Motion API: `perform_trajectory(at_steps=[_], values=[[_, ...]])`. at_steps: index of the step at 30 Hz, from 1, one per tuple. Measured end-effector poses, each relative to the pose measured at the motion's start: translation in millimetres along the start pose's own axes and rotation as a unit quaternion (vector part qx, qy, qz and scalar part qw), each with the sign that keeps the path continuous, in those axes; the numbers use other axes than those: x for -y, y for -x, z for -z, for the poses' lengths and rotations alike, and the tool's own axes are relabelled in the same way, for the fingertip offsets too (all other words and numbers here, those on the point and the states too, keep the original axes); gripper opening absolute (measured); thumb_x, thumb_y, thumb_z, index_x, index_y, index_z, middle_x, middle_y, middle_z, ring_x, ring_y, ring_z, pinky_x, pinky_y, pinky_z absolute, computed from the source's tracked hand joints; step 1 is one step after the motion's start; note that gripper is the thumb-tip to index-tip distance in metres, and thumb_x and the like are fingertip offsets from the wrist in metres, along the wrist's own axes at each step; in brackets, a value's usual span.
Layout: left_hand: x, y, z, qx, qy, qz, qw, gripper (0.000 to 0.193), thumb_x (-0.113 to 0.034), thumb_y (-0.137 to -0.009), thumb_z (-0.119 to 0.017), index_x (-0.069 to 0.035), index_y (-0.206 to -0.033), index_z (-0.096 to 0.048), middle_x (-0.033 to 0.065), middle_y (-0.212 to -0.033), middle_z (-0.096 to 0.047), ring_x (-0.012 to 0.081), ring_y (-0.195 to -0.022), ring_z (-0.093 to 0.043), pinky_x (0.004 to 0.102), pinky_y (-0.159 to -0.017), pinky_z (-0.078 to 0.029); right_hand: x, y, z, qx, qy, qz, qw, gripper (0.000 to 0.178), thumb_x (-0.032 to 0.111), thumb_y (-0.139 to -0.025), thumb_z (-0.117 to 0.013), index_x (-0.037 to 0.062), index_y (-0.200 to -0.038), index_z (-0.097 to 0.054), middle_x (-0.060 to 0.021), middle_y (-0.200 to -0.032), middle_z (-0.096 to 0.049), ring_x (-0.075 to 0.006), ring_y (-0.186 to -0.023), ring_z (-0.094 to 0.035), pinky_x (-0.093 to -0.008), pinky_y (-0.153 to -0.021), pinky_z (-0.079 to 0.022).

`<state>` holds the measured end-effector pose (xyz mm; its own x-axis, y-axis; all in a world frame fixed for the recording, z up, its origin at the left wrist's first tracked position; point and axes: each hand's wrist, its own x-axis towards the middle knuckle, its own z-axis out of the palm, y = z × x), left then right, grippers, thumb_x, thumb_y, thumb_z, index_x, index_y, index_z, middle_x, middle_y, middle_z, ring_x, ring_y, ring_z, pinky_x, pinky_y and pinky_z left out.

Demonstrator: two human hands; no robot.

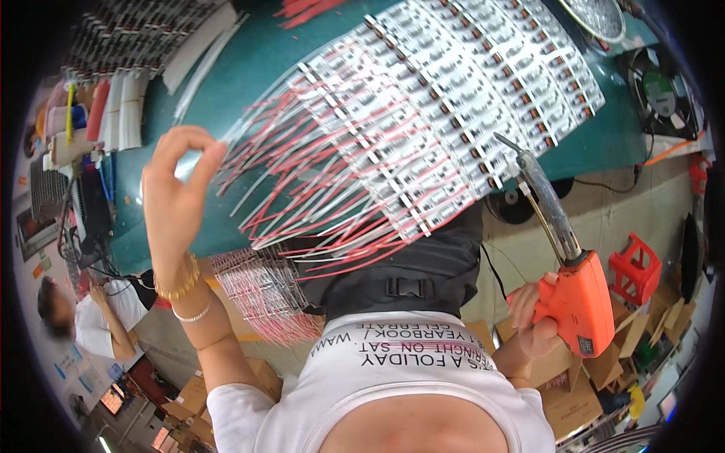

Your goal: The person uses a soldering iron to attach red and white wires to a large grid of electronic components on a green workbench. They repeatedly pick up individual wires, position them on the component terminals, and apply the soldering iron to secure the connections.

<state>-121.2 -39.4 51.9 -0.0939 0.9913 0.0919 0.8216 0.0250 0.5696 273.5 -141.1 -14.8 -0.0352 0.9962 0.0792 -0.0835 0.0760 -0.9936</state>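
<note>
Since the green bench (260, 45) stretches across most of the upper view, it's the biggest thing here, and a wide white panel of circuit boards (445, 98) lies slanted over it, its near corner reaching over black cloth with a buckle (377, 291) at the wearer's waist. Cardboard boxes (578, 408) crowd the floor at lower right, and off to the left another person (113, 317) in a white top is at work. Red and white wires (302, 170) spill off the panel's left end in a messy fan, pretty much filling the gap between the boards and the left hand, so they're the main clutter in the way. A second wired bunch (264, 294) sits below the bench edge. On the right there's an orange soldering gun (590, 302), then a black fan (658, 94) on the bench's far right and a red stool (636, 268) on the floor below. The right hand (536, 313) is wrapped firmly around the gun's grip, and the metal barrel slants up in front of the panel's right edge. The left hand (177, 181) has thumb and forefinger curled toward each other right by the wire ends; can't tell if a strand is actually pinched. Smaller stuff: a metal dish (596, 19) up top, loose red pieces (306, 9) near the upper edge, and the gun's thin tip (506, 142) over the boards; can't tell if it's touching.
</note>
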Motion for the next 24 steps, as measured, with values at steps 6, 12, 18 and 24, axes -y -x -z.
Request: perform_trajectory(at_steps=[6, 12, 18, 24], values=[[-24.8, -42.9, -34.8, -0.007, 0.113, -0.058, 0.992, 0.011, -0.008, -0.084, -0.069, 0.003, -0.085, -0.069, 0.0069, -0.073, -0.067, 0.0107, -0.065, -0.059, 0.0252, -0.062, -0.046, -3.6, -26.1, -7.9, -0.038, 0.045, 0.042, 0.997, 0.076, 0.051, -0.090, -0.061, -0.0101, -0.131, -0.042, 0.0025, -0.051, -0.044, -0.0091, -0.041, -0.042, -0.0240, -0.044, -0.038], [-46.9, -113.0, -91.9, -0.009, 0.188, -0.057, 0.980, 0.018, -0.014, -0.084, -0.070, 0.003, -0.083, -0.068, 0.0124, -0.070, -0.067, 0.0176, -0.061, -0.062, 0.0297, -0.060, -0.048, 7.3, -78.6, -20.0, -0.086, 0.082, 0.097, 0.988, 0.076, 0.050, -0.090, -0.061, -0.0129, -0.127, -0.042, 0.0011, -0.051, -0.044, -0.0091, -0.040, -0.042, -0.0236, -0.043, -0.036], [-52.4, -135.3, -119.8, 0.011, 0.206, -0.018, 0.978, 0.018, -0.014, -0.086, -0.067, 0.002, -0.080, -0.062, 0.0121, -0.072, -0.067, 0.0235, -0.065, -0.064, 0.0358, -0.067, -0.047, 8.5, -145.5, -33.2, -0.050, 0.115, 0.044, 0.991, 0.076, 0.049, -0.091, -0.062, -0.0157, -0.124, -0.042, -0.0003, -0.052, -0.044, -0.0091, -0.040, -0.042, -0.0233, -0.041, -0.035], [-47.0, -130.9, -126.6, -0.012, 0.107, -0.085, 0.991, 0.016, -0.015, -0.088, -0.067, -0.002, -0.081, -0.062, 0.0053, -0.072, -0.063, 0.0170, -0.067, -0.055, 0.0315, -0.073, -0.041, 9.4, -145.3, -32.8, -0.070, 0.099, -0.127, 0.985, 0.069, 0.040, -0.082, -0.075, -0.0042, -0.128, -0.049, -0.0056, -0.086, -0.058, -0.0137, -0.070, -0.055, -0.0285, -0.065, -0.045]])
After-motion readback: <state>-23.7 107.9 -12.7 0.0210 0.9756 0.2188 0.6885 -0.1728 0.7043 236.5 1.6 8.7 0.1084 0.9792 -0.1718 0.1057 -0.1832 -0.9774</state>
